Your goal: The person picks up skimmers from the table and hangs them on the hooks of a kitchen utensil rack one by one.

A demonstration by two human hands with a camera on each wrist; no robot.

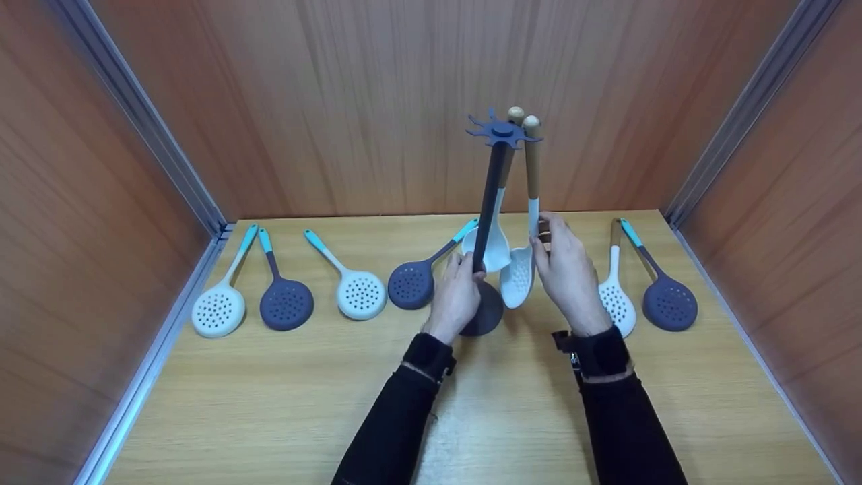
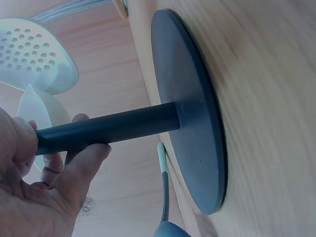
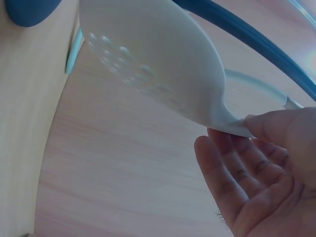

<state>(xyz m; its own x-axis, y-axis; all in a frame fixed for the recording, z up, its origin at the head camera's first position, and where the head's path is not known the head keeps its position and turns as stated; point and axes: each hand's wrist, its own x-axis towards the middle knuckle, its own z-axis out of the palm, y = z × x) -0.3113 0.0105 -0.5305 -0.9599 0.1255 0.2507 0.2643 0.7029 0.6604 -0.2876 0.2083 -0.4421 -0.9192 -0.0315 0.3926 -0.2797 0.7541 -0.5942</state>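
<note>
My left hand (image 1: 456, 296) grips the dark pole (image 1: 491, 202) of an upright utensil stand; the left wrist view shows fingers and thumb around the pole above its round base (image 2: 190, 113). At the stand's top is a ring of curved hooks (image 1: 503, 131). My right hand (image 1: 569, 269) pinches the white neck of a slotted spoon (image 1: 517, 279) with a wooden handle. That handle's top is beside the hooks; whether it hangs on one I cannot tell. Behind the pole, a white ladle (image 1: 497, 248) with a wooden handle hangs at the stand.
Several skimmers lie on the table: white (image 1: 219, 310), dark (image 1: 287, 304) and white (image 1: 361, 295) at left, a dark one (image 1: 411, 285) near my left hand. Right of my right hand lie a white slotted turner (image 1: 617, 306) and a dark skimmer (image 1: 670, 303). Wooden panels enclose the table.
</note>
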